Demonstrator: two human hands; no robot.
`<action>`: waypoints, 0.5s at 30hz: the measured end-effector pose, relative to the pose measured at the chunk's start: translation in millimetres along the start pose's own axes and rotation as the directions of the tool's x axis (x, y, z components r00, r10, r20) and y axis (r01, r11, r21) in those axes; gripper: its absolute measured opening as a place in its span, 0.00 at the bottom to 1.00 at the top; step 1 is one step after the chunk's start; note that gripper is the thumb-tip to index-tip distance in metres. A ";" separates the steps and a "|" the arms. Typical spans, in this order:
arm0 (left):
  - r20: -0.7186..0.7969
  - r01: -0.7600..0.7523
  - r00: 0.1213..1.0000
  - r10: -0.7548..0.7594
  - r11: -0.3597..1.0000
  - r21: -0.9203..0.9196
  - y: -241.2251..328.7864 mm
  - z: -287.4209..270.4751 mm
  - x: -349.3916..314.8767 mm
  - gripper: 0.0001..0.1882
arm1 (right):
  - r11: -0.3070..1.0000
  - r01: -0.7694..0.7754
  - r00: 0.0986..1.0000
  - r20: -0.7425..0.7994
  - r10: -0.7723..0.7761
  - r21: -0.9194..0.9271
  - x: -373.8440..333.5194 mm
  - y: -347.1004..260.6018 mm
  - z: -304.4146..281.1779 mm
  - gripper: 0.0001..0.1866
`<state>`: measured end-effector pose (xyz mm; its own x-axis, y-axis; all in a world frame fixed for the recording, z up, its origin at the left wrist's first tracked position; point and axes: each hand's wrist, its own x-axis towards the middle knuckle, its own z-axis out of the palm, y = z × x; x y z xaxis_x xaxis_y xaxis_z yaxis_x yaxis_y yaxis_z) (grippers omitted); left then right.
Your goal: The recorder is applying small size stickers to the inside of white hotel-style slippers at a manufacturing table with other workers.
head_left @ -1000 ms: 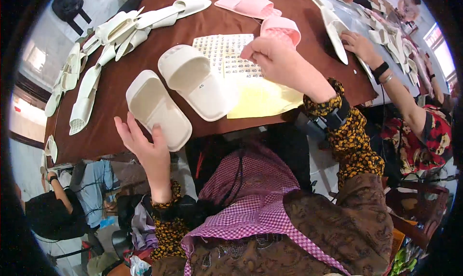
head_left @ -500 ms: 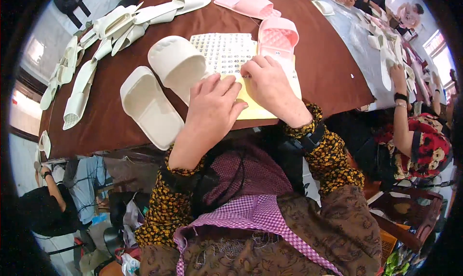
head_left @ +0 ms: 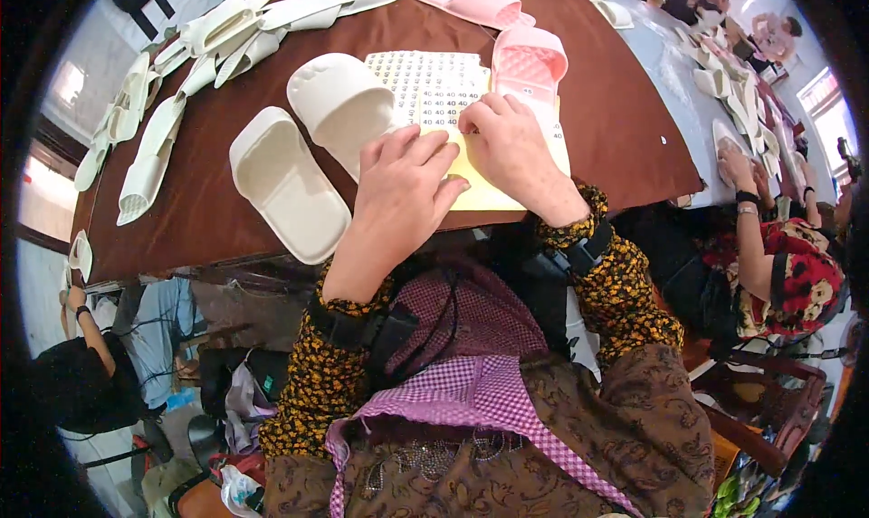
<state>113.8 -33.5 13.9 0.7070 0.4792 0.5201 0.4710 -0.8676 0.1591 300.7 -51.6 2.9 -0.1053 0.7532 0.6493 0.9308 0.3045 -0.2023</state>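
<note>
My right hand (head_left: 516,161) rests on a sheet of number stickers (head_left: 450,106) with a bare yellow lower part. Its fingers are bent and closed at the stickers' edge; its thumb and whatever is pinched there are hidden. Beside it, my left hand (head_left: 403,188) lies palm down with fingers stretched out, over the sheet's left side and the near end of a cream slipper (head_left: 335,97). A second cream slipper (head_left: 290,188) lies left of that one, toe end away from me. At the sheet's far right corner sits a pink slipper (head_left: 528,66) with a small round sticker on its insole.
Another pink slipper (head_left: 475,4) lies beyond. A long overlapping row of pale slippers (head_left: 244,34) curves along the far left of the brown-covered table (head_left: 625,129). At right, a co-worker's hand (head_left: 738,170) is at a slipper on a neighbouring table. A wooden chair (head_left: 765,405) stands lower right.
The whole table has shifted slightly upward in the view. My hands keep nearly the same place on the sheet. The co-worker's hand at right has moved a little nearer.
</note>
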 end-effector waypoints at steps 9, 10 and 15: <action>-0.007 0.005 1.000 -0.005 1.000 0.009 0.3 0.1 0.9 0.19 | 1.000 0.007 1.000 0.022 -0.007 -0.015 -0.5 -1.9 -2.3 0.05; -0.004 0.002 1.000 -0.002 1.000 0.003 0.1 -0.1 1.0 0.19 | 1.000 0.008 1.000 0.022 -0.007 -0.015 -0.5 -1.5 -2.0 0.05; -0.009 -0.005 1.000 0.005 1.000 0.003 0.3 0.0 0.4 0.19 | 1.000 -0.004 0.999 0.049 0.006 -0.030 -0.7 -0.5 -0.9 0.06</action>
<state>114.2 -33.6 14.2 0.7042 0.4739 0.5286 0.4695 -0.8694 0.1540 300.6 -52.8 3.1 -0.1170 0.7824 0.6117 0.9413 0.2838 -0.1830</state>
